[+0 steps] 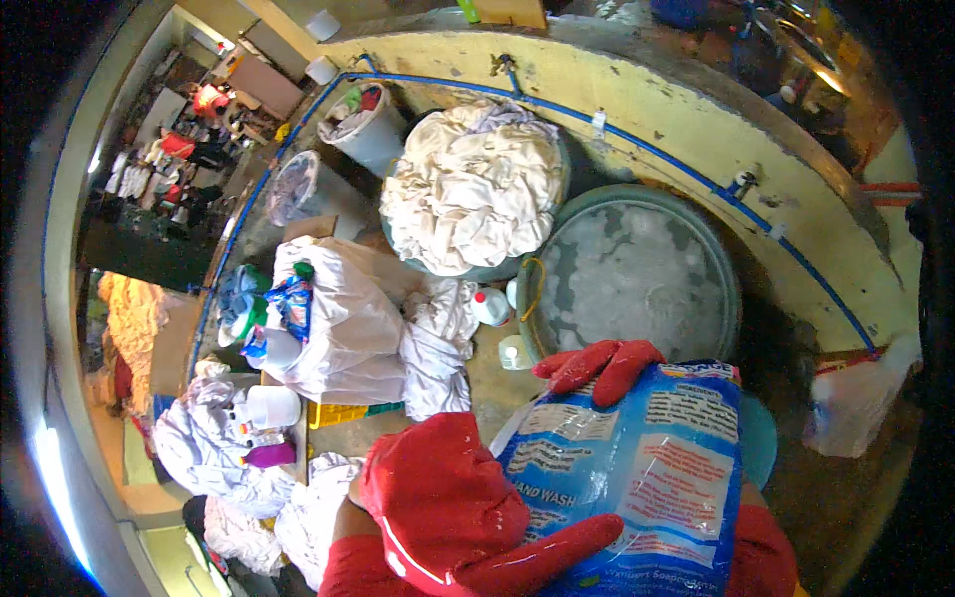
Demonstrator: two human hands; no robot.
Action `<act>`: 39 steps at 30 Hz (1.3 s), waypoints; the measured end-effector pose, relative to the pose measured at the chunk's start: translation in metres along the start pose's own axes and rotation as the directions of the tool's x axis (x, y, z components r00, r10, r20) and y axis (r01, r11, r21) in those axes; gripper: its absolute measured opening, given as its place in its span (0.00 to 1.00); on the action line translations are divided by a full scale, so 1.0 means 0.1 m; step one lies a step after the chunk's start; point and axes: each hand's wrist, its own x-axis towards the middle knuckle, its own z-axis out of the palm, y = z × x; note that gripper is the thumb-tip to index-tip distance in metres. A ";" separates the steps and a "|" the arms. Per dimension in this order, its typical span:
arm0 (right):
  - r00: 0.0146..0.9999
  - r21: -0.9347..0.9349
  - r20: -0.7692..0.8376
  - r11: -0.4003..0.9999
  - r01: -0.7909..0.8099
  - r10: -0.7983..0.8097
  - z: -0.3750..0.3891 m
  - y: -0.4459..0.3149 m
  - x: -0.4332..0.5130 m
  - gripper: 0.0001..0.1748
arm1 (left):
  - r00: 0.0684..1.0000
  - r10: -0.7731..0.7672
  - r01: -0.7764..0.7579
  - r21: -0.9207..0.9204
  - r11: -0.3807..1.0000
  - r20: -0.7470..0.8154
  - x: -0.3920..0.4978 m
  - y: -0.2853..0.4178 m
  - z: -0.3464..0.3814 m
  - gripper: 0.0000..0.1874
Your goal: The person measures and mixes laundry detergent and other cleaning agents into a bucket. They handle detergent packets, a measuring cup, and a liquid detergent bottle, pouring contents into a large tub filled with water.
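A large blue plastic bag of washing powder (634, 477), bearing print, is held up close before me. My left hand (477, 515), in a red rubber glove, grips its near left side, with one finger stretched across the front. My right hand (604, 369), gloved in red too, reaches round from behind, and its fingers fold over the top edge. Beyond the bag stands a wide round green tub (634, 276) with greyish suds or liquid in it. A tub heaped with cream-white cloth (477, 186) is beside it.
Bottles (492, 307) stand on the floor by the tub. At left are a plastic-covered stand (351, 336), white laundry (224, 448), a purple bottle (270, 454) and pails (365, 134). A blue pipe (642, 145) with taps runs along the yellow wall. A plastic bag (858, 403) hangs at right.
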 end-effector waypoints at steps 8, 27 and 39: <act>0.993 0.149 0.076 0.984 -0.098 0.088 -0.30 -0.12 0.15 0.36 | 0.985 -0.165 0.163 0.046 0.986 0.051 0.18 0.09 0.14 0.29; 0.551 0.325 -0.165 0.572 -0.753 0.818 -0.94 0.69 -0.32 0.36 | 0.660 -0.712 0.690 -0.180 0.701 -0.241 -0.50 -0.31 0.68 0.22; 0.777 -0.928 0.187 0.367 -0.060 0.601 -0.86 0.75 0.65 0.36 | 0.459 -0.873 0.868 -0.129 0.480 -0.166 -1.26 -0.44 1.53 0.13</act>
